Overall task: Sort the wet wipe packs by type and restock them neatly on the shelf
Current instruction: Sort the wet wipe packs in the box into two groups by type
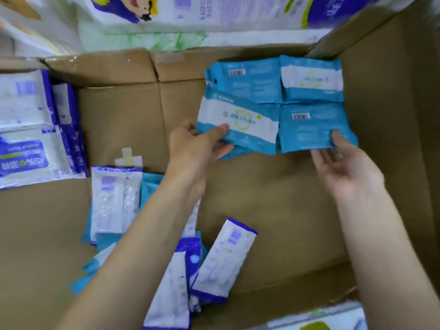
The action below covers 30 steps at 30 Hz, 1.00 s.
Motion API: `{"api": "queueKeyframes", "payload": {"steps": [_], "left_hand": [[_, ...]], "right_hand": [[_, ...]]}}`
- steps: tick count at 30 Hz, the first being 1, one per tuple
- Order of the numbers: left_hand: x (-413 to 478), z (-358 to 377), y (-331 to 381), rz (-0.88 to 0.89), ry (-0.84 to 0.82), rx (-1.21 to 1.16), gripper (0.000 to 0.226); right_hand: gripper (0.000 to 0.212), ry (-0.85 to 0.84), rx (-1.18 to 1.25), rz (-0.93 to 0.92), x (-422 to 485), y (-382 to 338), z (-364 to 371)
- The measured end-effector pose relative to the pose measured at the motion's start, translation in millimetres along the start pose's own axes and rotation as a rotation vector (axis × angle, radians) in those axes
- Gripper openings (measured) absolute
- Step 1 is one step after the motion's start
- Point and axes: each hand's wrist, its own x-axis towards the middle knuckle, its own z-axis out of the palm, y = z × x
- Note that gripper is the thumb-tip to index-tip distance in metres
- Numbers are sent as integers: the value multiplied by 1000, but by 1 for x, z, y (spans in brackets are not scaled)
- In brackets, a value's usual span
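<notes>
While my left hand [192,148] grips the lower-left teal pack [245,120], thumb laid across its white band and fingers curled under its near edge, my right hand [345,167] pinches the lower-right teal pack [314,125] at its near edge, thumb on top and fingers beneath. These two lie side by side, touching, in the upper right of the frame. Just above them sit two more teal packs [252,79], so the four make a square block tucked into the far right corner of the cardboard box [273,210]. Two of the four show the white label band and two show the barcode side. At the left edge of the frame a stack of purple-and-white packs [26,129] lies flat on the cardboard. At lower centre, partly under my left forearm, a loose heap of purple-and-white packs [223,256] lies jumbled, with stray teal packs [150,186] poking out beneath. Large printed bags [190,10] fill the top of the frame beyond the box.
</notes>
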Motion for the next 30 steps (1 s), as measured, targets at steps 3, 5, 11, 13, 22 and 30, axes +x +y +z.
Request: {"api": "queueKeyframes", "payload": {"steps": [3,5,11,13,22,30], "left_hand": [[7,14,-24,-36,56,40,37],[12,15,-35,-1,106,119,34],[14,18,-37,134,269,841,42],[13,21,-35,130,300,1026,50],[-15,15,-33,396,382,1016,52],[-70,-98,-43,439,471,925,24]], "right_hand": [[39,79,24,35,21,-8,-4],[38,100,2,-17,28,-8,-6],[20,240,-447,-161,36,-4,-6],[27,296,-536,-188,40,-3,-4],[29,167,-680,-159,5,16,-15],[54,-640,-1803,-388,-54,99,-92]]}}
